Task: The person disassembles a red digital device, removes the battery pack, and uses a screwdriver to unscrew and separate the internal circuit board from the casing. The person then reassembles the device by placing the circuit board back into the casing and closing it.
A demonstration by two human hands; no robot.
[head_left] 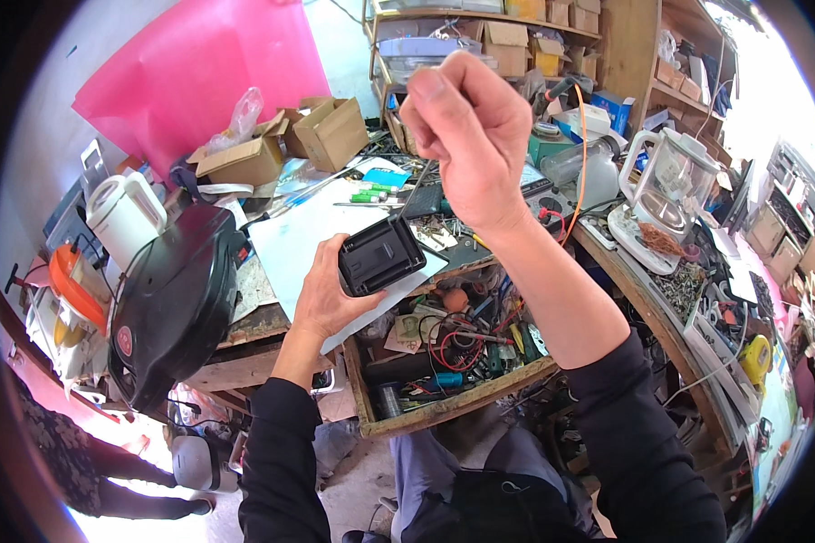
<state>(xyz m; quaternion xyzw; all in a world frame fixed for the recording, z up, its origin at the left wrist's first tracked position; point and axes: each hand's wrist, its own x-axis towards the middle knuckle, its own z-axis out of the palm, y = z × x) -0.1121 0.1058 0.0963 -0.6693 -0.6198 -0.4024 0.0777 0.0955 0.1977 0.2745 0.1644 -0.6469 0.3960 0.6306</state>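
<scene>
My left hand (317, 294) grips a black rectangular plastic housing (380, 258) by its left side, thumb along the near edge. The housing's hollow inside faces up, over a white sheet (290, 237) on the bench. Raised high in front of me, my right hand (471, 136) is closed, thumb pressed over curled fingers; whatever it may hold is hidden. Several green-and-white batteries (371, 193) and a blue card (387, 177) lie beyond the housing. Small loose parts (436, 237) are scattered to its right.
Below the bench top, an open wooden drawer (462, 394) holds tools and wires. A black lidded appliance (177, 303) stands at left, cardboard boxes (330, 136) behind. At right are a blender jug (675, 176) and an orange cable (581, 163). Another person's legs (109, 462) show lower left.
</scene>
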